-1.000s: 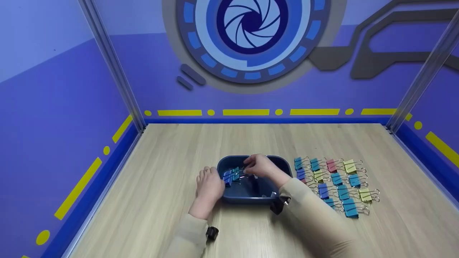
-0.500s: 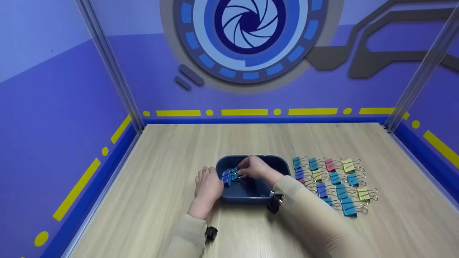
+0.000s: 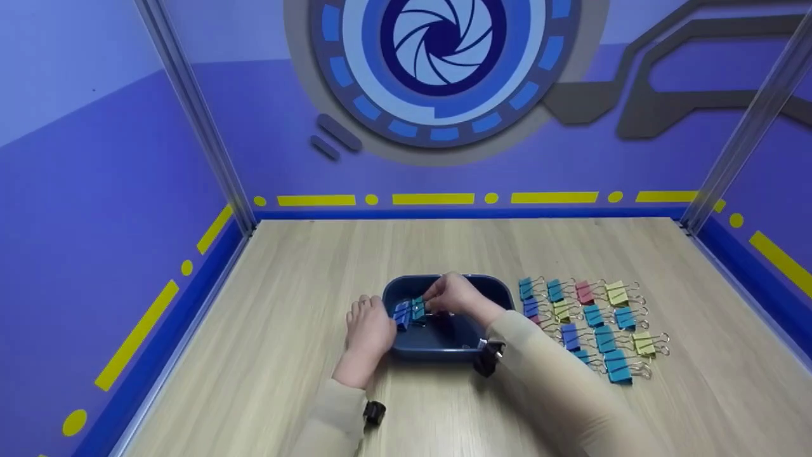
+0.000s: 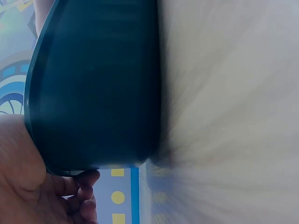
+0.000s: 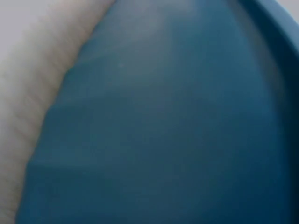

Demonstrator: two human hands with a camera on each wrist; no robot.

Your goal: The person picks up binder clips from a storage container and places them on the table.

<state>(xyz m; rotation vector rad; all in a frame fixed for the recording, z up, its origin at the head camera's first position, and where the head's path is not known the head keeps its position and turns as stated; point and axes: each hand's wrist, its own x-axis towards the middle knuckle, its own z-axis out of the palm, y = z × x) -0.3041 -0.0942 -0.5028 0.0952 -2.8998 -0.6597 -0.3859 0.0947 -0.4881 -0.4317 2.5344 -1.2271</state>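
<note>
A dark blue plastic bin (image 3: 438, 351) stands on the table before me. My left hand (image 3: 370, 327) grips its left end; in the left wrist view the fingers (image 4: 86, 191) curl by the rim of the bin wall (image 4: 93, 93). Inside the bin, a teal binder clip (image 3: 417, 309) sits beside a blue binder clip (image 3: 402, 315), both toward the left end. With its fingertips, my right hand (image 3: 457, 294) pinches the teal clip at its wire-handle side. Those fingertips partly cover the handles. The right wrist view shows only blurred bin wall (image 5: 163, 130) and sleeve.
Right of the bin, several binder clips lie in rough rows, among them a red one (image 3: 585, 292), a yellow one (image 3: 644, 343) and a large teal one (image 3: 617, 367). My right sleeve (image 3: 558, 381) passes close to them. Purple panels (image 3: 317, 171) enclose the wooden table.
My right hand has moved slightly left inside the bin, and its fingertips have come onto the teal binder clip. The left hand keeps its hold on the bin's left end.
</note>
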